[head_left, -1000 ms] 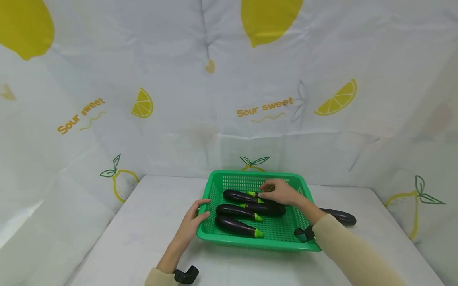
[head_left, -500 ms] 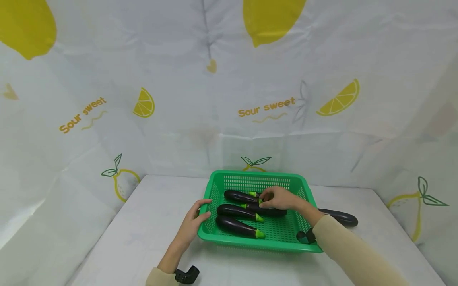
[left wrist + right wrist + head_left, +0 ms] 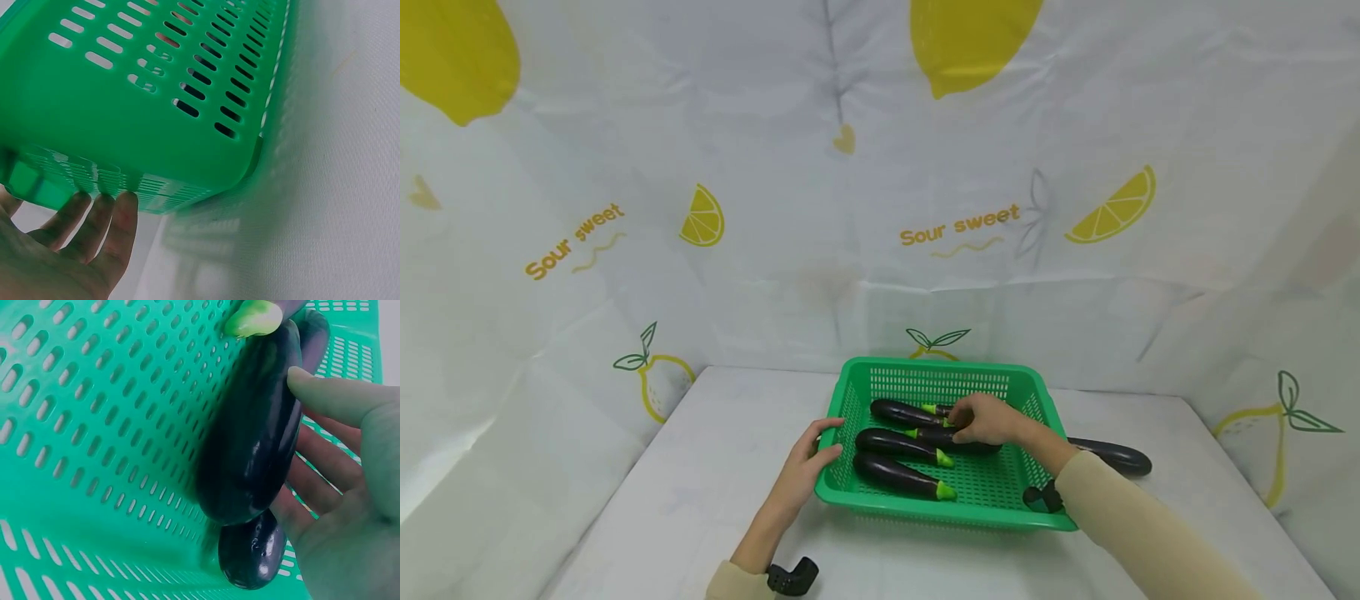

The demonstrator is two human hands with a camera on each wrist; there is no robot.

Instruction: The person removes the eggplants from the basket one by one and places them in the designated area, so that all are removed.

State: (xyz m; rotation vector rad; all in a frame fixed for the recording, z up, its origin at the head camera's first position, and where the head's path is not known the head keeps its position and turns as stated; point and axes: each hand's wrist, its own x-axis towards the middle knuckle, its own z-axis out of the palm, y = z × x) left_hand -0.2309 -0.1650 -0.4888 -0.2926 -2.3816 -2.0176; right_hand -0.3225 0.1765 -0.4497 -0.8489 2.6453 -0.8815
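Several dark purple eggplants with green stems lie in a green plastic basket point(image 3: 947, 519). My left hand point(image 3: 800, 467) holds the basket's left side, thumb over the rim. In the left wrist view, its fingertips point(image 3: 127, 203) meet the outer slotted wall. Inside, my right hand point(image 3: 988, 419) grips an eggplant point(image 3: 977, 444) near the middle. The right wrist view has the thumb against this eggplant point(image 3: 244, 444) and the fingers behind it, tips hidden. Another eggplant point(image 3: 253, 553) shows its rounded end beyond. Two eggplants point(image 3: 891, 444) point(image 3: 895, 475) lie toward the front left.
One more eggplant point(image 3: 1116, 457) lies on the white tabletop point(image 3: 700, 467), right of the basket and partly behind the right arm. A lemon-printed white sheet point(image 3: 775, 292) hangs around the table's back and sides. Each wrist carries a small black camera point(image 3: 792, 577).
My right hand has come down and nearer, from above the back eggplant onto the middle one, then slightly right. The left hand and basket stay in place.
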